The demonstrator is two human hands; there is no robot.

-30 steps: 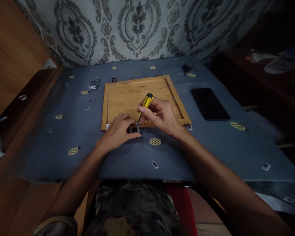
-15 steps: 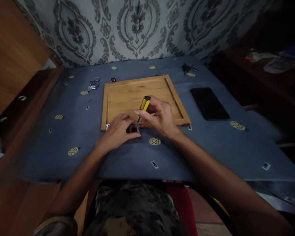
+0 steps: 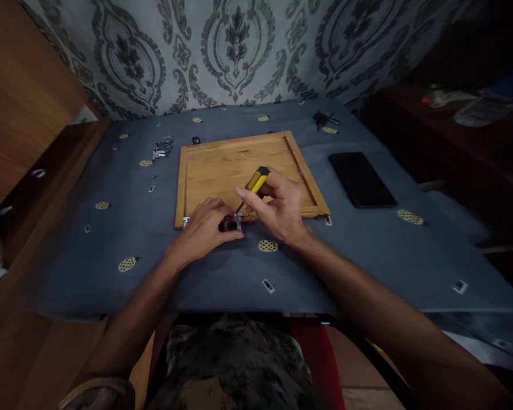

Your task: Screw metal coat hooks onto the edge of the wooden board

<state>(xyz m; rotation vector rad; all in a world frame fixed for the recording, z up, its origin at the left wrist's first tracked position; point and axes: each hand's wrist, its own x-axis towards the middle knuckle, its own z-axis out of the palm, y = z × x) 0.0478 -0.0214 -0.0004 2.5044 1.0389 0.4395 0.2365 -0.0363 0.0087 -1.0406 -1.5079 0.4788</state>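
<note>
A wooden framed panel (image 3: pixel 222 176) lies flat on the cloth-covered table. My right hand (image 3: pixel 283 208) is closed around a yellow-and-black screwdriver (image 3: pixel 257 180). Its thin shaft slants down to the left, with the tip at or close to a small shiny metal fitting (image 3: pixel 238 221) on the panel's front edge; exact contact I cannot make out. Thumb and fingers of my left hand (image 3: pixel 203 228) pinch this fitting from the left. Another bit of metal (image 3: pixel 186 221) shows at the panel's front left corner, partly behind my left hand.
Right of the panel lies a black phone-like slab (image 3: pixel 362 179). Small metal parts (image 3: pixel 162 148) sit at the back left, and a dark object (image 3: pixel 324 119) at the back right. A small black piece (image 3: pixel 196 140) touches or nears the panel's far edge. Patterned fabric (image 3: pixel 239 51) hangs behind the table.
The screwdriver has tilted further, its handle shifting right and away from upright. My left hand stays at the fitting. The whole view has shifted slightly.
</note>
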